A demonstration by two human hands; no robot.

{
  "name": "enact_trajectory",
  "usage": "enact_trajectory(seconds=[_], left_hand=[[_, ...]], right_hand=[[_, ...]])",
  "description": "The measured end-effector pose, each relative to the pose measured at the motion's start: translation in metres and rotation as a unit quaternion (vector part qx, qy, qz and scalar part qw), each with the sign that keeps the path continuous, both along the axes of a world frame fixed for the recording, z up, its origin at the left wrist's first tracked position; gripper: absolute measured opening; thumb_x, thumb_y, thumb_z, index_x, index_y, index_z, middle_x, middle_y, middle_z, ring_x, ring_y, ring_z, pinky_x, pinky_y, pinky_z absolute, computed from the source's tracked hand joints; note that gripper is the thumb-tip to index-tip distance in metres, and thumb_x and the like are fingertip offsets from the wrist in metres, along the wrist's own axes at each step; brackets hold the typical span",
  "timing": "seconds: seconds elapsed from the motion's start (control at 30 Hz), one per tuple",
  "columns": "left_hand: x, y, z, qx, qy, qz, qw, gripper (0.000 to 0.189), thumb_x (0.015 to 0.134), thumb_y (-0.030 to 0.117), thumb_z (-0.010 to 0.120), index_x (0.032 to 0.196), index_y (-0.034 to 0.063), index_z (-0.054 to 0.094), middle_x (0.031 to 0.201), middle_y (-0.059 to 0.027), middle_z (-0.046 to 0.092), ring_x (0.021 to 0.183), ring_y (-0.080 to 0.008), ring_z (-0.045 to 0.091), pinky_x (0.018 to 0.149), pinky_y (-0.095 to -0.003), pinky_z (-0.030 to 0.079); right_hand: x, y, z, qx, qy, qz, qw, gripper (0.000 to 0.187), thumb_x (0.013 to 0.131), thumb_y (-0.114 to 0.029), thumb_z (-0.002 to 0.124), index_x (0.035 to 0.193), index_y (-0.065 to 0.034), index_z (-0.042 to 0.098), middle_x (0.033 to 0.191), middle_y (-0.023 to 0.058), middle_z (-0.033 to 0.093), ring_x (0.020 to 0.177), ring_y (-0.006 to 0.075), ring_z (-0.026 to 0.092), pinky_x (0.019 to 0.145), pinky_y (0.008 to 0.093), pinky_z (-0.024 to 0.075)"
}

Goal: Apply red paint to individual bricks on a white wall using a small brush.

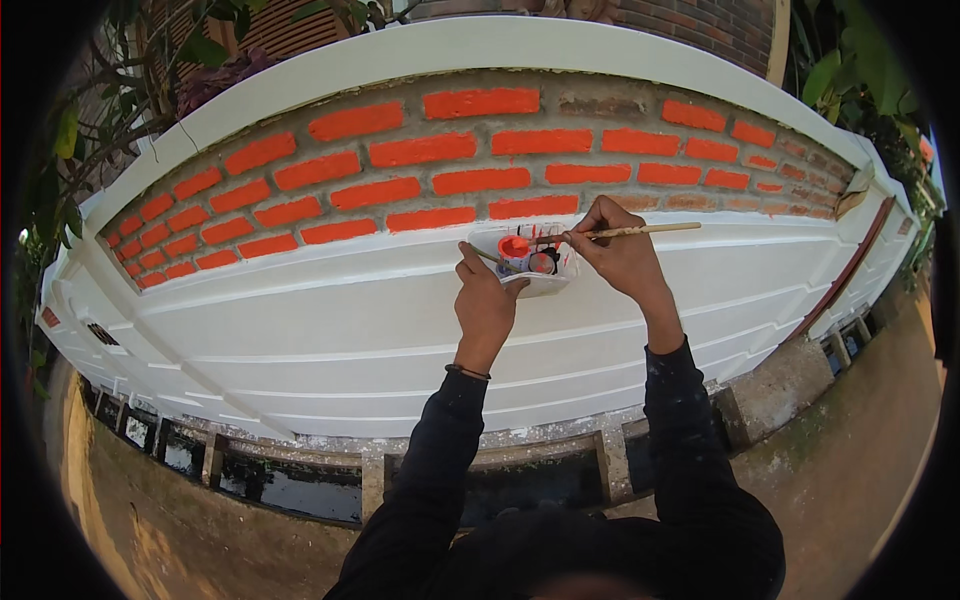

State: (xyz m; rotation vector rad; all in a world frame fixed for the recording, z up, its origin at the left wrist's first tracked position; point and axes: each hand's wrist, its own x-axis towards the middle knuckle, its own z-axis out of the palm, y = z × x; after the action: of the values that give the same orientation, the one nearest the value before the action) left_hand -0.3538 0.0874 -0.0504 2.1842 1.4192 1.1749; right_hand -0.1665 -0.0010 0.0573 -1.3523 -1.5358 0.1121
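My right hand (615, 251) pinches a thin paintbrush (649, 228) by its light handle, its tip end at a small open pot of orange paint (514, 247). The pot stands in a white plastic tub (546, 286) beside another small round container (541, 262) and a dark item. My left hand (484, 307) grips the tub's left side, with a thin greenish stick (486, 256) at its fingers. Behind the tub runs a wall panel of bricks, many painted bright orange (481, 181); those towards the lower right (686, 202) are partly painted or bare, with grey mortar between.
The white wall (337, 315) has raised ledges. Below it, a channel of dark water (311, 491) shows between concrete posts (373, 480). Branches (112, 135) overhang the upper left, leaves (825, 75) the upper right. A dark red pipe-like strip (847, 274) slants down the right.
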Motion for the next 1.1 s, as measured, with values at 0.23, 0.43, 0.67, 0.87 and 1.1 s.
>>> enact_trajectory(seconds=[0.23,0.43,0.67,0.87,1.1], left_hand=[[0.005,-0.002,0.001,-0.010,-0.033,-0.006,0.999,0.119,0.084,0.035,0.090,0.160,-0.0149,0.014,0.132,-0.0322,0.054,0.098,-0.0437,0.072,0.072,-0.0445,0.063],[0.007,-0.002,0.000,-0.029,-0.043,-0.013,0.999,0.120,0.084,0.032,0.091,0.161,-0.0128,0.011,0.133,-0.0316,0.053,0.100,-0.0439,0.072,0.074,-0.0454,0.063],[0.000,-0.005,0.010,-0.057,-0.039,-0.008,0.998,0.120,0.083,0.032,0.091,0.161,-0.0150,0.013,0.134,-0.0325,0.053,0.101,-0.0438,0.073,0.076,-0.0442,0.063],[0.005,0.000,0.004,-0.043,-0.032,0.002,0.999,0.123,0.081,0.035,0.092,0.161,-0.0158,0.014,0.133,-0.0339,0.054,0.101,-0.0445,0.073,0.076,-0.0444,0.063],[0.002,-0.003,0.007,-0.042,-0.018,0.002,0.999,0.120,0.083,0.033,0.091,0.161,-0.0136,0.013,0.133,-0.0310,0.054,0.099,-0.0417,0.073,0.075,-0.0442,0.063]], right_hand=[[-0.014,0.023,0.006,-0.042,-0.100,0.001,0.994,0.025,0.091,-0.007,0.081,0.090,-0.0010,0.056,0.079,0.0070,0.065,0.071,0.0131,0.064,0.063,0.0311,0.0506],[-0.015,0.033,0.008,-0.077,-0.097,0.005,0.992,0.024,0.091,-0.007,0.079,0.089,-0.0012,0.055,0.079,0.0082,0.065,0.073,0.0160,0.067,0.066,0.0327,0.0528],[0.015,0.024,0.003,-0.041,0.014,-0.009,0.999,0.031,0.093,-0.012,0.081,0.084,-0.0032,0.054,0.074,0.0093,0.068,0.062,0.0130,0.067,0.059,0.0287,0.0552],[0.045,0.017,-0.025,-0.025,0.218,0.013,0.976,0.031,0.096,-0.017,0.083,0.085,-0.0056,0.056,0.078,0.0127,0.073,0.063,0.0153,0.070,0.057,0.0292,0.0594],[0.039,0.019,-0.051,-0.019,0.362,-0.005,0.932,0.029,0.096,-0.017,0.082,0.085,-0.0049,0.058,0.079,0.0149,0.073,0.062,0.0172,0.070,0.057,0.0299,0.0600]])
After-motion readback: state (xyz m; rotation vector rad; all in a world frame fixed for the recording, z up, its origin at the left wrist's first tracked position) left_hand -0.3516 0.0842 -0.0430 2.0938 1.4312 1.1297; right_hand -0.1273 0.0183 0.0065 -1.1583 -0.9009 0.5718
